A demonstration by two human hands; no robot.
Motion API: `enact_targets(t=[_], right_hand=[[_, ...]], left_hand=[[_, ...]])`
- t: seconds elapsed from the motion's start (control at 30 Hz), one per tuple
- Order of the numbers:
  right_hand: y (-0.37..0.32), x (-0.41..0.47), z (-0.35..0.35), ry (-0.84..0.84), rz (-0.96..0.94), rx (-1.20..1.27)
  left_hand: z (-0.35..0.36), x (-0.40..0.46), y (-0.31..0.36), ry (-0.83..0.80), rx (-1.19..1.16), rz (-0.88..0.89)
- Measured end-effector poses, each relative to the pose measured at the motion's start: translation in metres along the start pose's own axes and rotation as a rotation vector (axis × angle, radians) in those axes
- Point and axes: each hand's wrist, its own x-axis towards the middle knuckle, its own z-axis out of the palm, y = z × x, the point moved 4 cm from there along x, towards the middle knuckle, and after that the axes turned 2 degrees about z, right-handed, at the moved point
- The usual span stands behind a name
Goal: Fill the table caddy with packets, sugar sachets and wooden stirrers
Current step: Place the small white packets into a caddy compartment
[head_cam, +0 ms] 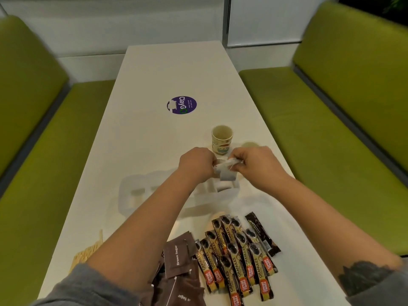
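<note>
Reaching forward — both hands, left hand (197, 162) and right hand (254, 161), pinching white sachets (225, 168) over caddy (132, 195).

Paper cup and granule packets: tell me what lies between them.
Head view: the white caddy, with both hands holding white sachets above it.

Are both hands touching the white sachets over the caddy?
Touching. The head view shows the left hand and right hand both pinching the white sachets.
</note>
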Motion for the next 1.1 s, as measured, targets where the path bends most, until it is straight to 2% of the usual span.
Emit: enact_targets(t=[0.17,0.43,0.63,0.73,0.8,0.93,1.1], right_hand=[[0.001,-0.005,0.022,-0.089,-0.099,-0.249],[-0.003,0.003,0.03,-0.234,-0.138,-0.346],[-0.006,0.008,0.038,-0.136,-0.108,-0.421],[-0.005,0.004,0.035,-0.05,-0.045,-0.283],[-0.003,0.003,0.036,0.006,-0.029,-0.202],[0.002,0.005,0.038,0.058,-0.002,-0.144],[0.006,0.003,0.042,0.006,0.009,-0.202]], left_hand=[[0.002,-0.001,0.002,0.022,-0.045,0.038],[0.0,-0.005,0.0,0.048,-0.11,0.034],[-0.005,-0.01,-0.009,0.122,-0.35,0.013],[-0.011,-0.017,-0.01,0.182,-0.508,0.018],[-0.011,-0.023,-0.008,0.155,-0.581,0.056],[-0.002,-0.025,-0.002,0.103,-0.438,0.076],[0.001,-0.026,0.007,0.133,-0.202,0.081]])
